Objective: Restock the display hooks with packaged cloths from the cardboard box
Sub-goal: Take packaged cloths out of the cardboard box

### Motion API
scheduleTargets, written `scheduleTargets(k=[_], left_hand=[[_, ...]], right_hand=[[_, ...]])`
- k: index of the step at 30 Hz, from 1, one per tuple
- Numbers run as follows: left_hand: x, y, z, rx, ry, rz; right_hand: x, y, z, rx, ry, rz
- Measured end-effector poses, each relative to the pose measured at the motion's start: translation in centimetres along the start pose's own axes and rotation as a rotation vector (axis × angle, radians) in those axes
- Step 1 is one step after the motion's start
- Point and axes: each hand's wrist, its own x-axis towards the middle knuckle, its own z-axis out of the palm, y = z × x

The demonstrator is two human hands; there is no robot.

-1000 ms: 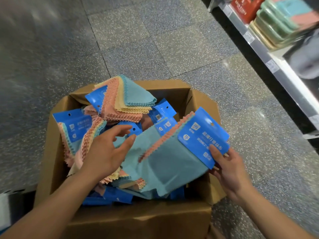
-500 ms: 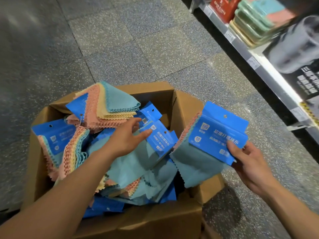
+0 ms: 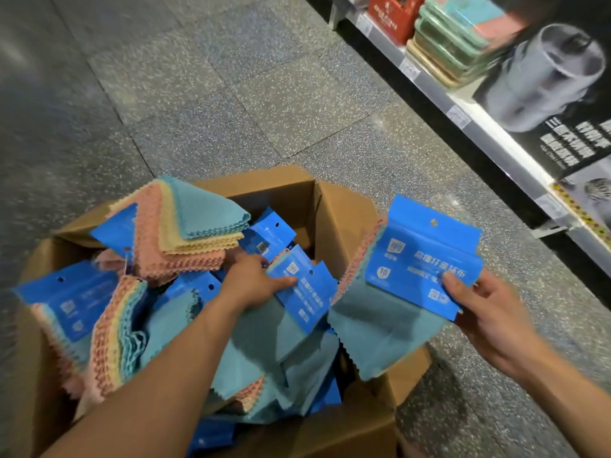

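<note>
View downward over an open cardboard box [image 3: 264, 183] that fills the lower left and centre of the frame, standing on a speckled grey tiled floor [image 3: 231, 94].

Right hand [image 3: 489, 312], at the right of the frame beside the box's right flap: my thumb lies on the front of the blue header card and my fingers curl behind it, so the hand is clamped on the first cloth pack [image 3: 426, 252]. The pack is held above the right edge of the box, header uppermost with its hang hole showing, and the teal cloths hang down from it.

Left hand [image 3: 251, 279], at the centre of the frame, inside the box: my thumb presses on the blue header of a second cloth pack [image 3: 304, 289] and my fingers wrap its upper left edge, so this hand grips it as well. That pack lies on the heap.

Remaining stock in the box: a fanned pack [image 3: 195, 226] of teal, yellow and pink cloths at the upper left of the heap, and a further blue-headed pack [image 3: 69, 299] at the far left.

Upper right of the frame: a shelf [image 3: 496, 140] running diagonally, bearing a red carton [image 3: 390, 14], stacked green trays [image 3: 456, 38] and a black carton [image 3: 555, 77] printed with a grey cup.
</note>
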Motion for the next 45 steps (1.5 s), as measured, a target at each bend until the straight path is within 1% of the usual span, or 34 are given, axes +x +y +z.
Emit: scheduleTargets(k=[3, 6, 11, 12, 14, 16, 21, 24, 27, 29, 33, 37, 39, 45], left_hand=[[-1.6, 0.1, -0.7, -0.192, -0.082, 0.045], [-4.5, 0.5, -2.3, -0.340, -0.063, 0.099], [-9.9, 0.3, -6.1, -0.634, 0.069, 0.151], [-11.2, 0.5, -6.9, -0.697, 0.108, 0.157], [-13.4, 0.7, -8.3, -0.791, 0.241, 0.176], [-15.8, 1.2, -9.6, -0.814, 0.374, 0.193], [-23.3, 2.2, -13.4, -0.776, 0.609, 0.185], [-28.5, 3.0, -15.9, -0.779, 0.740, 0.222], [-33.8, 3.8, -18.4, -0.817, 0.873, 0.240], [-37.3, 4.1, -19.7, -0.798, 0.948, 0.259], [-44.3, 5.1, -21.6, -0.764, 1.089, 0.258], [-51.9, 6.0, -22.3, -0.780, 1.212, 0.251], [-55.9, 5.9, -22.1, -0.795, 1.284, 0.249], [-67.4, 4.4, -19.8, -0.836, 1.499, 0.200]], right_hand=[[-0.4, -0.4, 0.1, 0.054, -0.007, 0.021], [-0.8, -1.1, 0.3, 0.070, -0.019, 0.015], [-1.1, -2.8, 1.7, 0.163, -0.062, 0.010], [-1.2, -3.3, 2.1, 0.174, -0.078, 0.010], [-1.6, -4.6, 3.1, 0.191, -0.117, 0.000], [-1.8, -6.0, 4.2, 0.190, -0.145, -0.017], [-3.2, -11.5, 8.6, 0.148, -0.307, -0.082], [-4.6, -15.4, 11.5, 0.089, -0.388, -0.145], [-6.8, -19.3, 14.4, 0.058, -0.473, -0.199], [-8.8, -21.6, 16.2, 0.088, -0.558, -0.213], [-13.2, -26.0, 19.7, 0.064, -0.705, -0.281], [-18.3, -29.3, 22.5, -0.006, -0.884, -0.350], [-21.0, -30.5, 23.6, -0.047, -0.936, -0.378], [-29.7, -32.4, 26.9, -0.034, -1.137, -0.343]])
